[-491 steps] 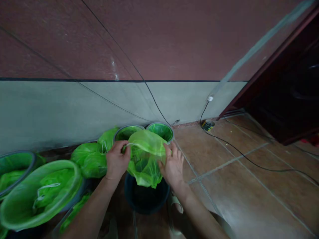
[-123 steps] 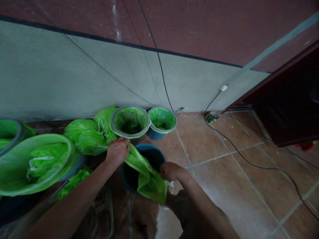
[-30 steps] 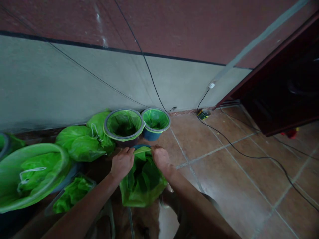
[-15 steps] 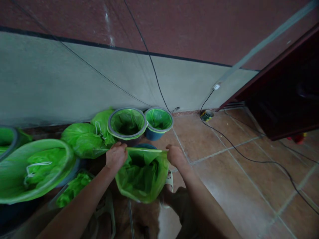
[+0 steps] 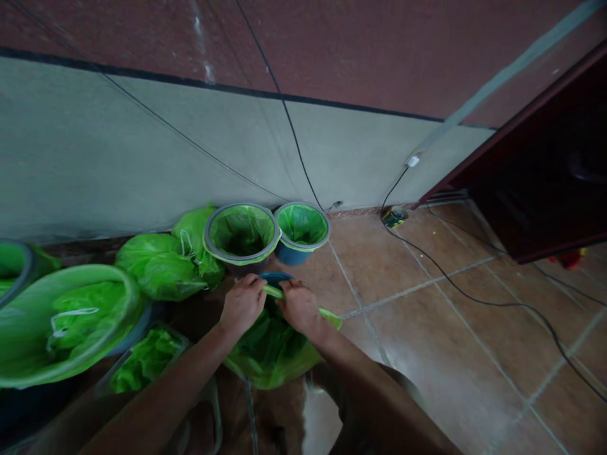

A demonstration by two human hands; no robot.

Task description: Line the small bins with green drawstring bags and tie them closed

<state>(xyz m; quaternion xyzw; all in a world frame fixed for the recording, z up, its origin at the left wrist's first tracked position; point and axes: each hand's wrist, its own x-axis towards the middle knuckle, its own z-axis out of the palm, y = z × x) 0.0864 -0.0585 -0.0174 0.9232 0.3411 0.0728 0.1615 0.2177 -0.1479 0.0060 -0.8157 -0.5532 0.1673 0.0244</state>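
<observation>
A thin green plastic bag (image 5: 268, 373) hangs with its mouth gaping between my arms. My left hand (image 5: 244, 304) is closed on the far edge of its rim. Close beside it, my right hand (image 5: 300, 306) pinches the same edge, with a short folded stretch of green rim between the two. Just beyond my fingers shows the top of a blue bin (image 5: 276, 277), mostly hidden by my hands and the bag. Behind it, a dark bin with a grey ring (image 5: 243, 259) and a blue bin with a grey ring (image 5: 294, 256) stand lined with green bags.
Tied green bags (image 5: 159, 265) lie against the wall at left. Nearer are a large green-lined bin (image 5: 128, 303) and a container of crumpled green bags (image 5: 142, 363). A black cable (image 5: 446, 278) crosses the tiles past a small can (image 5: 394, 217), towards a dark door (image 5: 535, 189).
My hands have come together along the bag's far rim, from wide apart to nearly touching. The stretched edge between them has become short and slack, and the right side of the rim sags outward.
</observation>
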